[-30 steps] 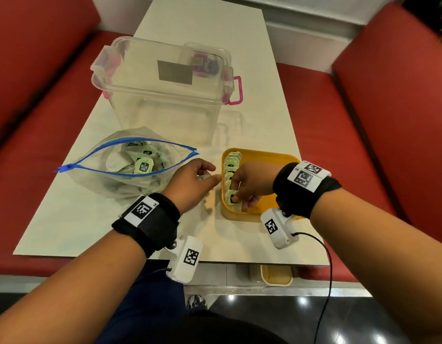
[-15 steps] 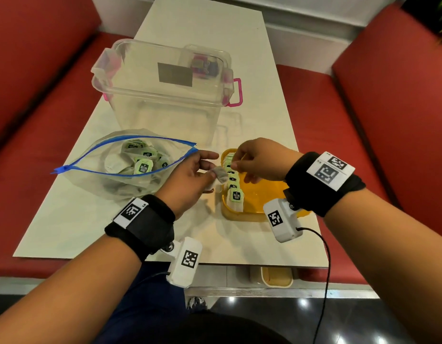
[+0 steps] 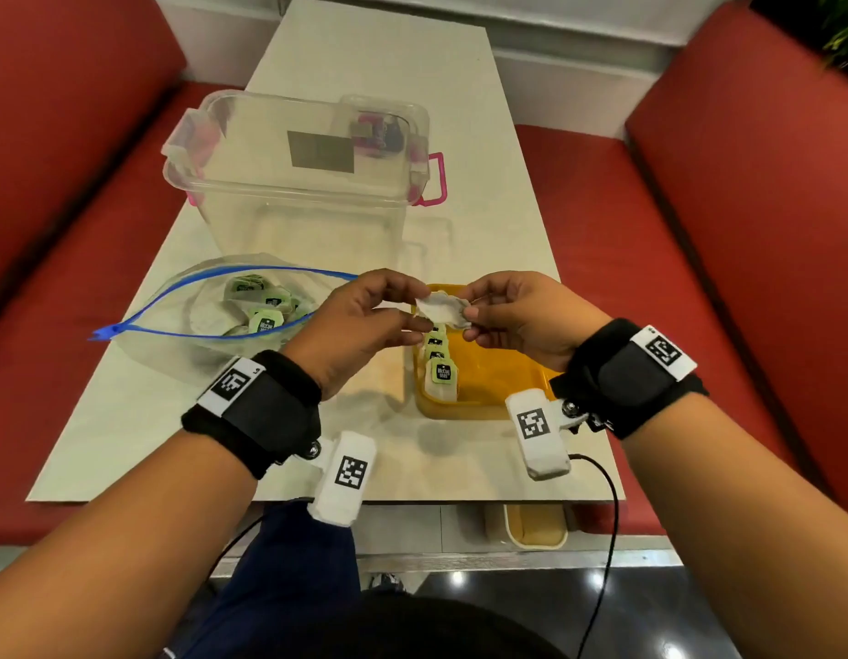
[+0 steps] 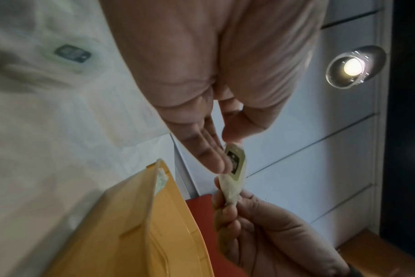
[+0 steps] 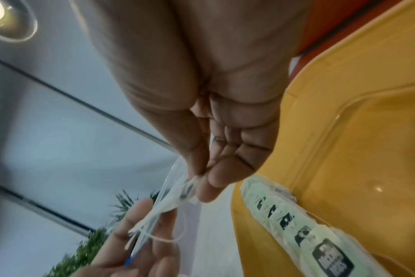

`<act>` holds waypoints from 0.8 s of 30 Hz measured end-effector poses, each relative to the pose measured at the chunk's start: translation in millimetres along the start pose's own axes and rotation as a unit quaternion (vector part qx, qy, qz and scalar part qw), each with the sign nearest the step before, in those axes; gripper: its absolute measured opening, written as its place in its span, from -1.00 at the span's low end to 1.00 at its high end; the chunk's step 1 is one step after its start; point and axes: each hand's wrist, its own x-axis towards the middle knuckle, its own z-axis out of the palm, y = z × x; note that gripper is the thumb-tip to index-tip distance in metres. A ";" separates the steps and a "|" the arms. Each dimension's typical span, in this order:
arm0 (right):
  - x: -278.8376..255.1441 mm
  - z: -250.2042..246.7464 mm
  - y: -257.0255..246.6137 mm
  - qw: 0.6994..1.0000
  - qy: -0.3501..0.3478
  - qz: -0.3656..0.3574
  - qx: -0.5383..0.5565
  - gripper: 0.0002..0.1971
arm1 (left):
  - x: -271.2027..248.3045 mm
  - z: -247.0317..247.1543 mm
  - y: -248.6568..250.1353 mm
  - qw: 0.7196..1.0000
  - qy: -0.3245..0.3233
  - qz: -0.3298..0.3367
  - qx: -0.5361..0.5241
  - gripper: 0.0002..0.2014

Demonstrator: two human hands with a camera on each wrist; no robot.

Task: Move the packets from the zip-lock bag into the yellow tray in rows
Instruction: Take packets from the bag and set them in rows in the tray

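Observation:
Both hands hold one white packet in the air above the far left corner of the yellow tray. My left hand pinches its left end, my right hand its right end. The left wrist view shows the packet edge-on, its green label between the fingertips of both hands. A row of green-labelled packets stands along the tray's left wall, also visible as packets in the right wrist view. The open zip-lock bag with several packets lies to the left.
A clear lidded box with pink latches stands behind the bag and tray on the pale table. Red bench seats flank the table on both sides. A cable runs from the right wrist camera over the table's near edge.
My right hand left the tray's near end and rose to meet the left hand. The packet went from the left hand alone to being held by both, lifted above the tray.

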 end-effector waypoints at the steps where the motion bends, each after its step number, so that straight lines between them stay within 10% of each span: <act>1: -0.8 -0.9 0.8 1.000 -0.003 0.003 0.020 -0.86 | 1.5 0.1 0.8 1.000 -0.005 0.010 0.022 -0.69; 12: -12.8 1.6 -12.6 0.949 0.070 -0.147 -0.268 -0.85 | 14.0 13.9 12.2 0.959 0.060 0.105 0.256 -1.00; 24: -11.7 -0.7 0.0 0.992 0.051 -0.103 -0.046 -0.85 | 10.9 13.9 -3.0 0.983 0.037 0.026 0.180 -0.87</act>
